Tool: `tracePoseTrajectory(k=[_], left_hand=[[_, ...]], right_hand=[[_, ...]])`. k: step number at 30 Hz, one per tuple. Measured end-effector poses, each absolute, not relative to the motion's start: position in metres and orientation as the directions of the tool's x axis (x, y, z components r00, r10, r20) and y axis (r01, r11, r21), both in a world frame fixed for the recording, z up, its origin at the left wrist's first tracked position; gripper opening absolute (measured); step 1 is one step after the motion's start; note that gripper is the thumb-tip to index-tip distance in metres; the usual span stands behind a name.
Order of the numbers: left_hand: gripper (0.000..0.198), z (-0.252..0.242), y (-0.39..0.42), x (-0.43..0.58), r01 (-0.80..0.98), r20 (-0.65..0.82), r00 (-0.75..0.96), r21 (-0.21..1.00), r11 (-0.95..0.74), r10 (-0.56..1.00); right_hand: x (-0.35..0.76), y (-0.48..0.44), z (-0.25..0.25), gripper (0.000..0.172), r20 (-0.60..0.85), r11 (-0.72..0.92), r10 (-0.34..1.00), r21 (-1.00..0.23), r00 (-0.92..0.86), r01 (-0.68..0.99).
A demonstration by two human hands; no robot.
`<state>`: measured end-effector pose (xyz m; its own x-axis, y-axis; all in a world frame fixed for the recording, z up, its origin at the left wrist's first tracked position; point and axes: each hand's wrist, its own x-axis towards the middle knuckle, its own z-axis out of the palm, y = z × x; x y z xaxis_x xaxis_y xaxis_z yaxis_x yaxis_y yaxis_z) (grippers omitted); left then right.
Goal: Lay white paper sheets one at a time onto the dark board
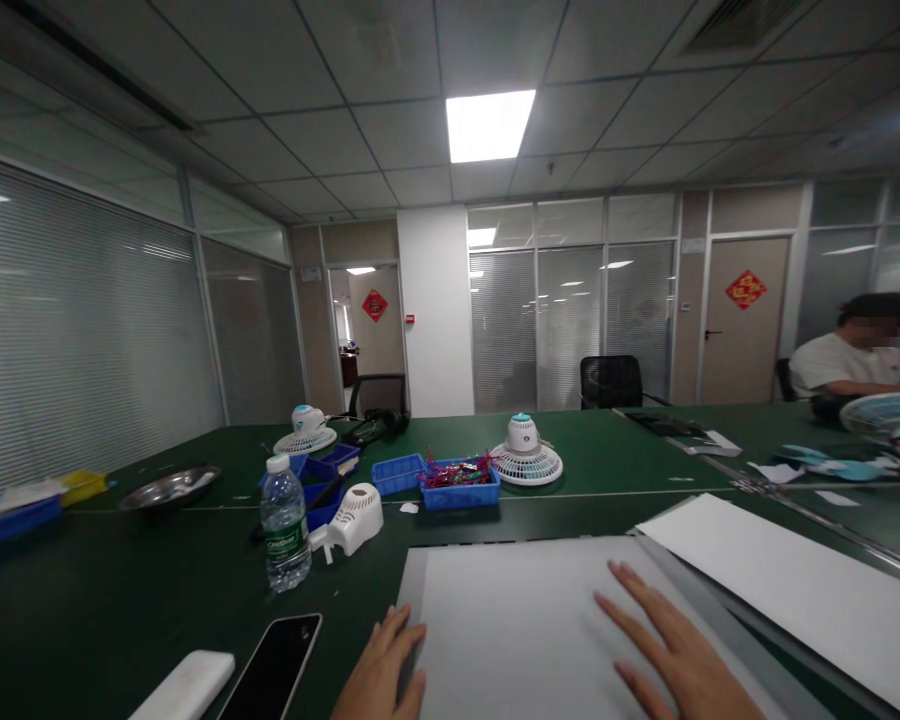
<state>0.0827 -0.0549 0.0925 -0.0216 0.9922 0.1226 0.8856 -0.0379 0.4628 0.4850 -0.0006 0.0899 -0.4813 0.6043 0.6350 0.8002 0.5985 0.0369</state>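
Note:
A large pale grey-white sheet or board (510, 610) lies flat on the green table in front of me. My left hand (386, 665) is at its left edge, fingers apart, the fingertips reaching onto the border. Over the right part of the sheet, my right hand (667, 650) has its fingers spread; whether they touch the surface I cannot tell. Neither hand grips anything. A second white sheet (787, 590) lies at an angle to the right, next to the first one.
Left of the sheet are a phone (274, 670), a white power bank-like block (184, 688) and a water bottle (285, 525). Beyond stand a white fan housing (356, 520), a blue tray of wires (461, 492) and a fan part (526, 455). A person (862, 350) sits at far right.

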Motion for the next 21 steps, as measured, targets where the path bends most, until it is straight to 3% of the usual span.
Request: tracePoseTrajectory(k=[4, 11, 17, 21], left_hand=[[0.052, 0.076, -0.049, 0.072, 0.861, 0.169, -0.019, 0.503, -0.07, 0.985], [0.061, 0.055, -0.042, 0.062, 0.836, 0.251, -0.005, 0.533, -0.134, 0.968], [0.069, 0.068, -0.051, 0.078, 0.828, 0.195, -0.094, 0.559, -0.032, 0.976], [0.063, 0.073, -0.06, 0.085, 0.82, 0.203, -0.111, 0.571, -0.025, 0.973]], right_hand=[[0.557, 0.046, 0.073, 0.053, 0.635, 0.328, 0.747, -0.098, -0.195, 0.94], [0.606, 0.078, 0.06, 0.05, 0.386, 0.163, 0.922, -0.402, 0.005, 0.901], [0.601, 0.079, 0.048, 0.047, 0.329, 0.135, 0.944, -0.452, 0.024, 0.882], [0.598, 0.077, 0.043, 0.048, 0.316, 0.168, 0.949, -0.448, -0.021, 0.878]])
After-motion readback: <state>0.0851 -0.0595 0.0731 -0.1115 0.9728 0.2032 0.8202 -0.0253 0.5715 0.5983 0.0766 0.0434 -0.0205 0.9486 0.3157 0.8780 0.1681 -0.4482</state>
